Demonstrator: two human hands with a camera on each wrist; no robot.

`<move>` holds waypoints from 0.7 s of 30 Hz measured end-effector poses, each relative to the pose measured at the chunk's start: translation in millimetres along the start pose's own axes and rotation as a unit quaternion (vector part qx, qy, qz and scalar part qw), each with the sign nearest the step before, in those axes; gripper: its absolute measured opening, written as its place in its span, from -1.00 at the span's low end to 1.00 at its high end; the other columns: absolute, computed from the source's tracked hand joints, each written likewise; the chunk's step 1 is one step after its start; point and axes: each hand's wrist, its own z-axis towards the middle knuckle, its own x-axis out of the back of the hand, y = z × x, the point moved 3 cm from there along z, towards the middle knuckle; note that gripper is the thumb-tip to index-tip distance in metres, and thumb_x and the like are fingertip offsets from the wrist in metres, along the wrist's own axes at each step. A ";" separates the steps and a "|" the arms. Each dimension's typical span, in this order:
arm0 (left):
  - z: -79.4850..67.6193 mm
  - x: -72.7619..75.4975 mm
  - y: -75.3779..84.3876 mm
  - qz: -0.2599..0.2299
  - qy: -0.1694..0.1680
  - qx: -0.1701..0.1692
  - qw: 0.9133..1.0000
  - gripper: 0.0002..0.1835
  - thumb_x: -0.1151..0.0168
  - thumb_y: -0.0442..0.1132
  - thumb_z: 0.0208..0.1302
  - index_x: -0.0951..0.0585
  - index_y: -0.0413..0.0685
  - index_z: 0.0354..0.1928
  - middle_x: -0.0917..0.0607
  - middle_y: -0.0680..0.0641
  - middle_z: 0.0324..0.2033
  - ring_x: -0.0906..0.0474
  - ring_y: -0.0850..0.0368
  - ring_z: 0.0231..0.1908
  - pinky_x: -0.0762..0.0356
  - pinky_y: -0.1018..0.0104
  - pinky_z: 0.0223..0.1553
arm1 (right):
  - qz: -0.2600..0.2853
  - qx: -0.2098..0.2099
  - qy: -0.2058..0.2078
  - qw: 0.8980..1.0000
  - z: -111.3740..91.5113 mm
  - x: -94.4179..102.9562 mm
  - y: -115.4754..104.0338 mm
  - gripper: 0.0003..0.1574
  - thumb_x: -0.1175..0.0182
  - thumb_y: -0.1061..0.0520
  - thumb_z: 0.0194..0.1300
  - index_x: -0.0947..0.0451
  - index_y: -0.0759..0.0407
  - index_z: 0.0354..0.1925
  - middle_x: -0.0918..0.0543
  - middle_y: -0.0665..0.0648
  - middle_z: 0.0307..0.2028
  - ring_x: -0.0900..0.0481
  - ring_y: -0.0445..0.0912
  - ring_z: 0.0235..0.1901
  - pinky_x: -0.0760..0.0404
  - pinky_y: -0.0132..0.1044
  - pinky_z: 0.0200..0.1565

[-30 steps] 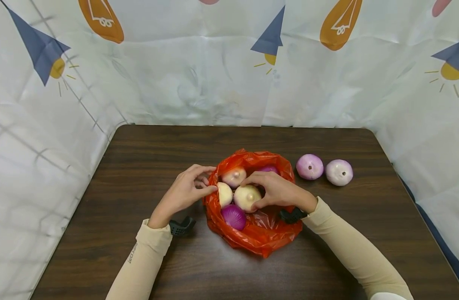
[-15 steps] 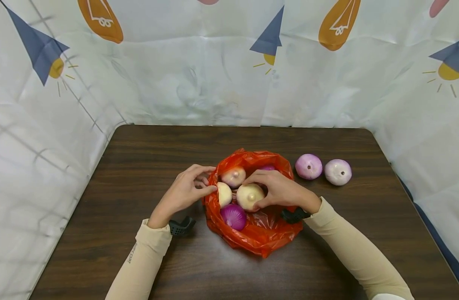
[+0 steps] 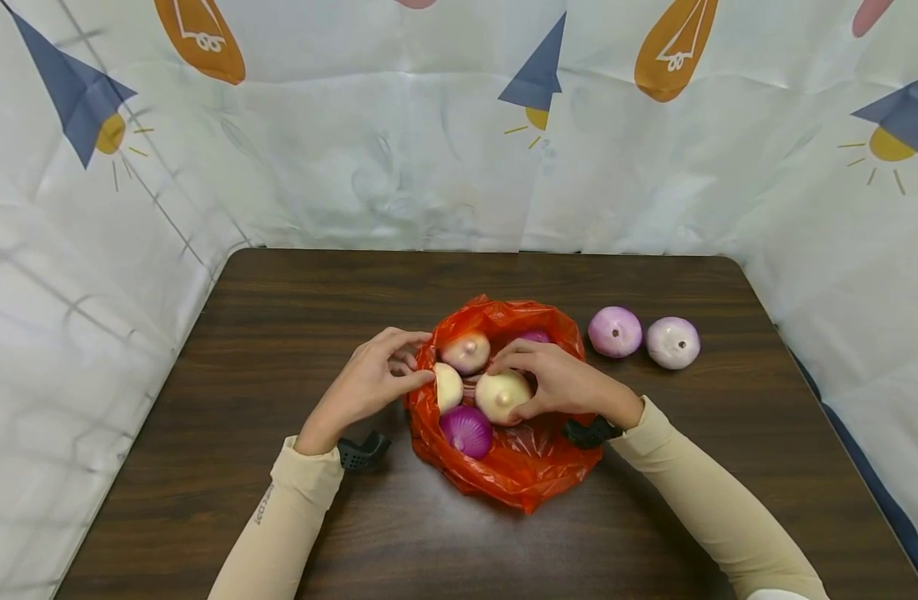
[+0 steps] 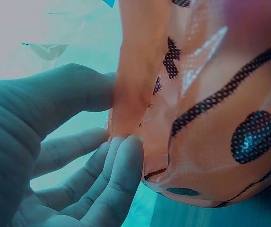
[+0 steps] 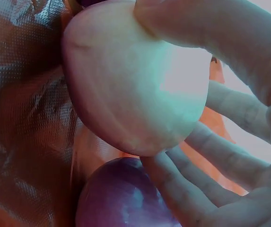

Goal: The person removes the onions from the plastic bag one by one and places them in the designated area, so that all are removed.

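A red plastic bag stands with its mouth wide on the table. My left hand pinches the bag's left rim; the left wrist view has the thumb and fingers on both sides of the film. Inside the bag, my right hand grips a pale onion between thumb and fingertips. In the right wrist view this onion overlaps a purple onion. Around it in the bag lie a bright purple onion, a cream one, a pinkish one and another purple one, partly hidden.
Two light purple onions sit side by side on the dark wooden table, right of the bag. A white printed cloth hangs behind the table and along both sides.
My right hand has shifted slightly right with the pale onion, widening a gap between it and the cream onion. The left hand stays at the bag's rim.
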 end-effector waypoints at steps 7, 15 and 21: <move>-0.6 -0.1 1.6 -0.001 0.000 -0.003 1.000 -0.41 -0.49 -0.15 0.27 -0.59 -0.09 0.32 -0.63 -0.14 -0.03 -0.64 0.11 -0.15 -0.77 0.14 0.01 | 0.001 0.002 0.013 1.000 -2.9 2.3 0.4 -0.35 -0.61 -0.14 0.05 -0.66 -0.12 0.11 -0.72 -0.09 0.06 -0.63 -0.14 0.09 -0.68 -0.13 0.16; -0.1 -1.1 0.2 -0.002 -0.001 -0.003 1.000 -0.41 -0.49 -0.15 0.27 -0.59 -0.09 0.32 -0.63 -0.13 -0.05 -0.64 0.11 -0.15 -0.77 0.13 0.01 | 0.036 -0.013 0.049 0.998 -10.7 9.8 2.6 -0.35 -0.63 -0.15 0.03 -0.67 -0.16 0.10 -0.71 -0.12 0.04 -0.61 -0.18 0.05 -0.72 -0.15 0.08; 0.6 -1.2 0.4 -0.005 0.000 -0.003 1.000 -0.41 -0.50 -0.16 0.26 -0.59 -0.07 0.32 -0.63 -0.13 -0.03 -0.64 0.11 -0.15 -0.77 0.14 0.01 | 0.056 -0.017 0.081 0.995 -18.5 19.6 6.0 -0.34 -0.64 -0.11 0.03 -0.66 -0.17 0.11 -0.71 -0.13 0.07 -0.61 -0.19 0.08 -0.72 -0.12 0.12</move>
